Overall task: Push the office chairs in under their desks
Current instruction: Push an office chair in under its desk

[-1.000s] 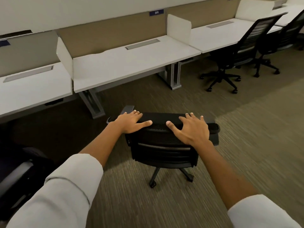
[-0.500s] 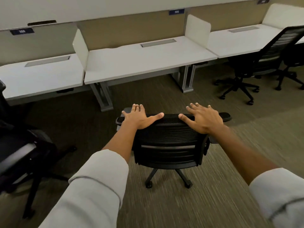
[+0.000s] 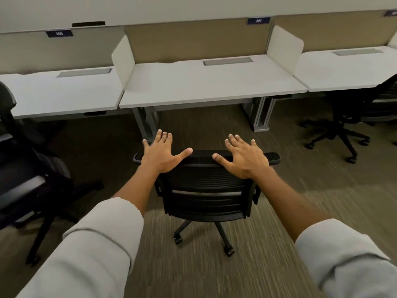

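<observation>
The black office chair (image 3: pixel 205 190) stood at the centre of the frame on the carpet (image 3: pixel 300 211), its back toward the camera, facing the middle counter (image 3: pixel 210 82) but not yet under it. The left hand (image 3: pixel 161 155) and right hand (image 3: pixel 245 160) lay flat and spread on the top edge of the backrest, fingers draped forward, pressing rather than gripping, probably to roll it straight ahead. Other chairs sat at the far left (image 3: pixel 25 168) and right (image 3: pixel 348 117) edges, seemingly still out.
</observation>
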